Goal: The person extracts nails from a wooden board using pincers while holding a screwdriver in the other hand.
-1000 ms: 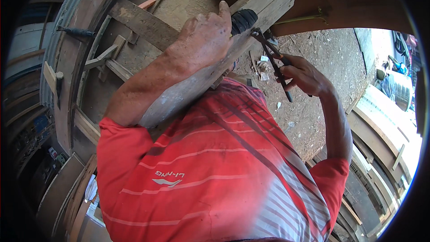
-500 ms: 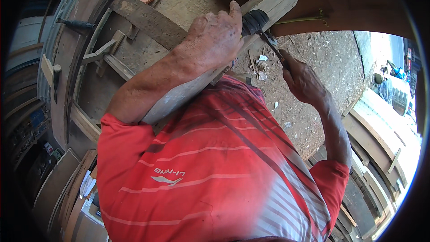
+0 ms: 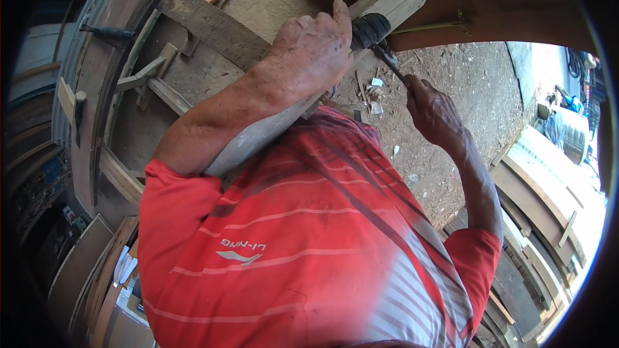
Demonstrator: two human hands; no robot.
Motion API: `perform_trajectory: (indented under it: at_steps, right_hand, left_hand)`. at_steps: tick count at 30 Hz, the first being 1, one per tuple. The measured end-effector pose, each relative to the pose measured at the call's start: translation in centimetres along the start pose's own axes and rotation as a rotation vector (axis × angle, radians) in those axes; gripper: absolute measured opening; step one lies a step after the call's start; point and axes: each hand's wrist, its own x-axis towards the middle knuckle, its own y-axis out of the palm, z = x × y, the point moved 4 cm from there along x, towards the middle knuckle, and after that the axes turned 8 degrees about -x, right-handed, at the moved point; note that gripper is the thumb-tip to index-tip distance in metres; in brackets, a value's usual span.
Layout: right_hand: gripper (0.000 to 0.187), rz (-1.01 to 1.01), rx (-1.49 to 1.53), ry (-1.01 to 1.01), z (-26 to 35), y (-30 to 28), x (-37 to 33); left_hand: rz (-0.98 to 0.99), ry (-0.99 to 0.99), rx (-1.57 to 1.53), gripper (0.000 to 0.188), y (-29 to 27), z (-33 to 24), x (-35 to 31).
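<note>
My left hand (image 3: 313, 45) is closed in a fist over a long pale wooden beam (image 3: 400, 6), thumb side up. What its fingers wrap round is mostly hidden. Right beside the fist sits a thick black ridged cylinder (image 3: 371, 30). My right hand (image 3: 435, 109) grips the slim handle of a dark tool (image 3: 391, 60), whose far end meets the underside of that cylinder. I cannot tell whether the cylinder is the tool's head or a separate piece. The beam slants from beneath my left forearm to the upper right.
A brown panel (image 3: 496, 0) stands beyond the beam. On the left is a wooden frame (image 3: 93, 122) with a plank (image 3: 213, 26) across it. Boards (image 3: 535, 187) are stacked at right, near a pale bucket (image 3: 567, 135). Scraps (image 3: 377, 93) litter the dirt floor.
My right hand has shifted slightly up and left with the tool. The black cylinder has edged slightly right, and my left hand has barely moved.
</note>
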Motion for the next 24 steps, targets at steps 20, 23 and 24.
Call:
perform_trajectory:
  at_steps: [20, 23, 24]
  right_hand:
    - [0.043, 0.516, 1.251, 0.25, -1.7, 0.9, 0.5]
    - [0.041, 0.574, 1.271, 0.256, -2.1, 0.0, 0.9]
    - [0.041, 0.602, 1.293, 0.245, -2.4, 0.1, 1.2]
  left_hand:
    - [0.029, -0.054, -0.025, 0.079, -0.2, -0.1, 0.0]
    - [-0.017, -0.031, -0.047, 0.079, -0.1, 0.0, -0.1]
    - [-0.026, -0.028, -0.051, 0.08, -0.2, -0.1, -0.2]
